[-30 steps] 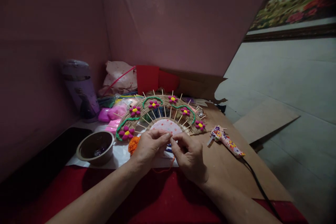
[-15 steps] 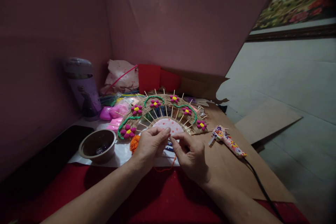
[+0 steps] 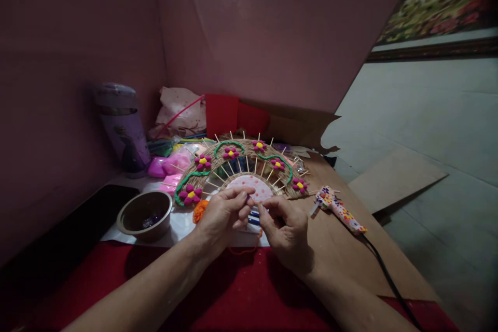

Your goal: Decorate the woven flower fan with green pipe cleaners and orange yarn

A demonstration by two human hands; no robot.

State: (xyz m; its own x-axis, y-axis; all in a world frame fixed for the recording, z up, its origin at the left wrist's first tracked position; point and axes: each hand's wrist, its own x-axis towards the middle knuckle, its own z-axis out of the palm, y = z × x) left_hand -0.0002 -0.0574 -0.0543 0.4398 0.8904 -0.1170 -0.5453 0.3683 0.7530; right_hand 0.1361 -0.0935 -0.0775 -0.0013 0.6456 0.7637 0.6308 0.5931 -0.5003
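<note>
My left hand (image 3: 225, 213) is closed in a pinch, with a small dark purple piece (image 3: 248, 197) showing at its fingertips. Close beside it, the thumb and forefinger of my right hand (image 3: 287, 225) are pressed together; whatever they hold is too small to make out. Just beyond both hands stands a fan-shaped craft of woven twine and sticks (image 3: 249, 146), bearing magenta flowers with yellow centres and green curling vines. Its inner half-circle is dotted pink-white cloth (image 3: 249, 182). An orange yarn ball (image 3: 199, 211) sits left of my left hand. Blue stick-like items (image 3: 254, 218) are partly hidden between the hands.
At left is a brown bowl (image 3: 130, 220) with dark purple bits inside. Behind it are a purple tumbler (image 3: 126, 140) and pink packets (image 3: 175, 163). A flower-patterned glue gun (image 3: 340, 210) with a black cord lies on cardboard (image 3: 350, 264) at right. Red cloth (image 3: 218, 290) covers the near edge.
My left fingers have turned and shifted slightly, bringing the purple piece into view. My right hand has moved a little to the right, still pinched. The surrounding things have stayed put.
</note>
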